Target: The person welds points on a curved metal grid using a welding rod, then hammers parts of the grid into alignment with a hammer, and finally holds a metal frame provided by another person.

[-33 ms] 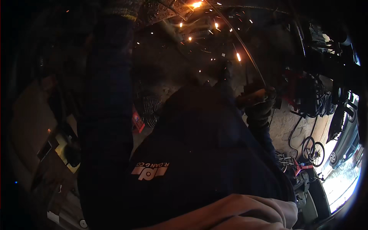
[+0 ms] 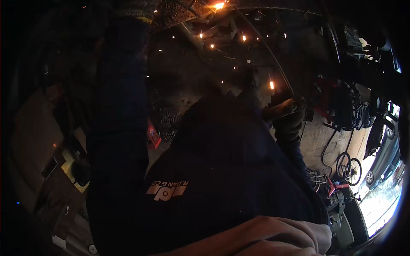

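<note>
My right hand [image 2: 291,112], in a dark glove, is closed at the right of the middle. A long thin welding rod [image 2: 273,54] runs from it up and left toward a bright glowing spot [image 2: 219,5] at the top edge. Sparks fall below that glow. Just left of the glow is a rough, rusty-looking metal piece [image 2: 177,13]. My left arm [image 2: 121,94] in a dark sleeve reaches up to the top left, beside this metal. The left hand is lost in darkness, so its fingers do not show.
A red bicycle [image 2: 338,186] and a cable [image 2: 325,153] lie at the right, with a car [image 2: 382,158] in daylight beyond. Low on the left side are a wire rack [image 2: 168,121], a red object [image 2: 153,134] and a yellow panel [image 2: 70,168].
The sparks have shifted, with a bright one now lower near my right hand. The car outside appears slightly shifted. Both arms look still.
</note>
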Demonstrator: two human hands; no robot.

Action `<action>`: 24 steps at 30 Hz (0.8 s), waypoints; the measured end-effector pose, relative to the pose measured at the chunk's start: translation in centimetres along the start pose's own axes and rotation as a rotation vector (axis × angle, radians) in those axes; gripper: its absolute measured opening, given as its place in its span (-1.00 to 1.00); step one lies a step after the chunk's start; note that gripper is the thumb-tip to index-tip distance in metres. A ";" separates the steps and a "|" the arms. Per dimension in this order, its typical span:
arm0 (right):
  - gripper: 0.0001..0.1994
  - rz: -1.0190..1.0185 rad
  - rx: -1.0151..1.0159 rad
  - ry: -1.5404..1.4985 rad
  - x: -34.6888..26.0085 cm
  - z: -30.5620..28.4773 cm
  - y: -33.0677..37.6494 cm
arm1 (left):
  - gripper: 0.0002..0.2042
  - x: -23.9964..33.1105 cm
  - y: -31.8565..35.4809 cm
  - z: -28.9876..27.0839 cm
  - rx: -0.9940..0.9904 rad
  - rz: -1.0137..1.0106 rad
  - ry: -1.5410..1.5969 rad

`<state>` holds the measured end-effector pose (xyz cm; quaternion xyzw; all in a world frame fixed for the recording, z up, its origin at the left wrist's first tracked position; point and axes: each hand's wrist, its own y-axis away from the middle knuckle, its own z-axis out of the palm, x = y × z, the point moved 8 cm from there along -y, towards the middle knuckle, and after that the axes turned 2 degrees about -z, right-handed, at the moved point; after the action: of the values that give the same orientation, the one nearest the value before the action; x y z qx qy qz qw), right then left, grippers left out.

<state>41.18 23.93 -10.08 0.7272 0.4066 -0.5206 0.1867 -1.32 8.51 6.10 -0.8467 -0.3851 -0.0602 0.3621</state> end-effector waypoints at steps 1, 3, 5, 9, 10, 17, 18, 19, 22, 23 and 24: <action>-0.61 0.011 -0.009 0.112 0.4 -0.1 0.3 | -0.49 0.0 0.0 0.0 0.004 0.005 0.003; -0.64 -0.144 -0.056 0.355 -0.3 0.5 0.2 | -0.50 0.0 0.0 -0.1 0.010 0.011 0.010; -0.62 -0.196 -0.057 0.477 -0.9 0.7 0.0 | -0.51 -0.1 0.0 -0.1 0.011 0.011 0.014; -0.57 0.129 -0.097 0.147 4.7 0.2 1.0 | -0.52 -0.1 -0.2 0.2 0.025 0.030 0.057; -0.56 0.189 -0.109 0.075 5.9 0.4 1.3 | -0.52 0.1 0.0 -0.1 0.038 0.034 0.047; -0.51 0.313 -0.160 0.160 6.9 0.7 1.6 | -0.49 -0.2 0.2 -0.3 0.004 -0.005 0.003; -0.50 0.329 -0.163 0.168 6.6 0.8 1.5 | -0.49 -0.2 0.2 -0.4 -0.006 -0.048 0.006; -0.50 0.335 -0.176 0.180 6.5 0.9 1.4 | -0.49 -0.2 0.1 -0.4 -0.002 -0.038 0.001; -0.51 0.256 -0.210 0.237 7.1 1.2 1.9 | -0.49 -0.1 0.1 -0.7 -0.007 -0.030 -0.005; -0.52 0.177 -0.214 0.270 7.7 1.4 2.6 | -0.50 -0.3 0.0 -0.8 -0.010 -0.032 -0.011; -0.53 0.025 -0.200 0.317 9.0 1.6 4.2 | -0.50 -0.3 0.2 -1.0 -0.006 -0.034 -0.018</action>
<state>44.65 23.89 -19.55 0.7830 0.4714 -0.3542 0.1980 -1.22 7.52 6.62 -0.8416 -0.4024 -0.0600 0.3553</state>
